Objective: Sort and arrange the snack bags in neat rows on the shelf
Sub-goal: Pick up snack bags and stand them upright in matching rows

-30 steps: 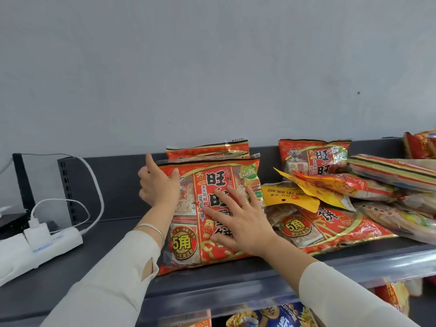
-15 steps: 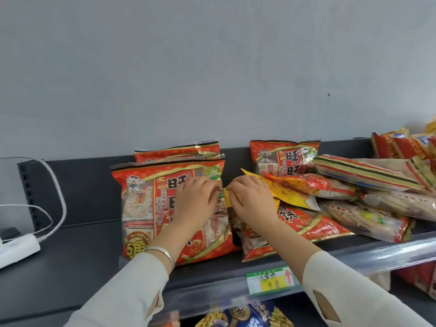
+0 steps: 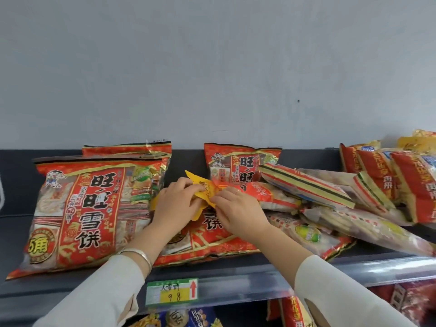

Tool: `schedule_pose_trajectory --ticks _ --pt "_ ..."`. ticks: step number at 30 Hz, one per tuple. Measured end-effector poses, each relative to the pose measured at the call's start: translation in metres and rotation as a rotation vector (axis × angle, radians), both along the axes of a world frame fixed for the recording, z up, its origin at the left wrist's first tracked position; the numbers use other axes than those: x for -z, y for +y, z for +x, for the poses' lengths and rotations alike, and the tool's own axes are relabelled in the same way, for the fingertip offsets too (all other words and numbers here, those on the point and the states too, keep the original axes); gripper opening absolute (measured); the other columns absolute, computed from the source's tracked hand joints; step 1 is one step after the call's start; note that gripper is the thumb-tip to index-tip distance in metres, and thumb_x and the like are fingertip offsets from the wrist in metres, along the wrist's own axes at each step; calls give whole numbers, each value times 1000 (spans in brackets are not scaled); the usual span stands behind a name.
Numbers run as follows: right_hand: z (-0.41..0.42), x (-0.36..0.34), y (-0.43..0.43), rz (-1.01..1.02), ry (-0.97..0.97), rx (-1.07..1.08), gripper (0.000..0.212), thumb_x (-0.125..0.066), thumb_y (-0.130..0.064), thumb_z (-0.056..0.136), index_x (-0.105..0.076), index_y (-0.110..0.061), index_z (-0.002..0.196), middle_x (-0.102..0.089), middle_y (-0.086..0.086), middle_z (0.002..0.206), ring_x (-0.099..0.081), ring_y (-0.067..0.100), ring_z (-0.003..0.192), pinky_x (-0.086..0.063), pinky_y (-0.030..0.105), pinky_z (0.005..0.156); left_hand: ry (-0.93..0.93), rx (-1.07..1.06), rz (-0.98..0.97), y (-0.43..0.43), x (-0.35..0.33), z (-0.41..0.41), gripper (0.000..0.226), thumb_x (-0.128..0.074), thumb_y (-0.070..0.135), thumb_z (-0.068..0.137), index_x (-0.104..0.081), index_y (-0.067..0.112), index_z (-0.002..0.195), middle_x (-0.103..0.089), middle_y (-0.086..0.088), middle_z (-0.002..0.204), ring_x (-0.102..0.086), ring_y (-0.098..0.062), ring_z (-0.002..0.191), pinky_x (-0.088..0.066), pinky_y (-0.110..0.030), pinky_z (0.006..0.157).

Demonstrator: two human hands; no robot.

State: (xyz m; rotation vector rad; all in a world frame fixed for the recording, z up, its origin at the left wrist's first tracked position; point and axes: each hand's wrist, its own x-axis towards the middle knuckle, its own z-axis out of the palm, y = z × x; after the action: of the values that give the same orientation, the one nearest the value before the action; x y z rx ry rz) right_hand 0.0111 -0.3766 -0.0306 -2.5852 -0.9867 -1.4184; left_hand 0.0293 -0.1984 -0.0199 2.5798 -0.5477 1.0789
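Both hands meet mid-shelf: the left hand [image 3: 175, 204] and right hand [image 3: 238, 212] each pinch, fingers curled, the yellow-ended red plastic snack bag [image 3: 204, 186]. It lies atop a flat red packet [image 3: 212, 239] on the dark grey metal shelf [image 3: 247, 263], right of the large red rice-cracker bag [image 3: 80, 213].

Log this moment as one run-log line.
step: sorting | left hand: pinches crumpled yellow plastic snack bag | right hand: pinches same bag | large red plastic snack bag: left of hands

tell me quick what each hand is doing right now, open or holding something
Left hand: grips the yellow-edged snack bag.
Right hand: pinches the same bag's yellow edge.
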Motion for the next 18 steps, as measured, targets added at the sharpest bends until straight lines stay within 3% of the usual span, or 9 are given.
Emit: schedule_pose_trajectory --ticks 3,5,9,12,16,18 --pt "-2 3 0 9 9 56 32 -45 -34 87 -70 -17 99 -70 -5 79 -66 17 72 -49 27 44 35 -47 3 -2 -5 -2 23 -55 32 91 -67 31 111 -57 3 113 -52 -21 107 -40 -38 89" --pt "-3 4 4 5 57 136 31 -49 -39 87 -67 -18 101 -69 -5 77 -66 18 68 -43 25 44 -14 -17 -52 -3 -8 -5 19 -59 28 90 -71 26 104 -59 0 105 -54 -23 101 -43 -40 86" --pt "5 -4 5 50 205 252 28 -46 -35 95 -55 -17 114 -66 0 94 -62 23 86 -45 31 58 -137 13 -74 -3 -11 -9 13 -64 22 87 -73 17 95 -61 -4 95 -58 -24 88 -45 -41 79" --pt "8 -7 5 78 188 338 21 -47 -24 96 -64 -19 107 -67 -1 99 -58 23 94 -46 31 61 -169 40 -121 0 -15 -11 18 -61 23 89 -66 17 105 -62 -2 97 -60 -22 88 -46 -38 79" --pt "8 -16 10 186 250 437 21 -46 -20 96 -67 -17 96 -65 -2 85 -58 22 86 -42 29 58 237 254 -467 14 -12 -14 44 -54 33 92 -37 18 130 -55 1 118 -56 -16 110 -50 -37 92" --pt "4 -26 12 236 255 449 20 -47 -20 97 -65 -16 92 -58 -1 79 -57 23 82 -43 30 59 401 191 -261 28 -2 -14 59 -59 45 86 -34 23 135 -49 2 133 -47 -17 124 -41 -41 103"
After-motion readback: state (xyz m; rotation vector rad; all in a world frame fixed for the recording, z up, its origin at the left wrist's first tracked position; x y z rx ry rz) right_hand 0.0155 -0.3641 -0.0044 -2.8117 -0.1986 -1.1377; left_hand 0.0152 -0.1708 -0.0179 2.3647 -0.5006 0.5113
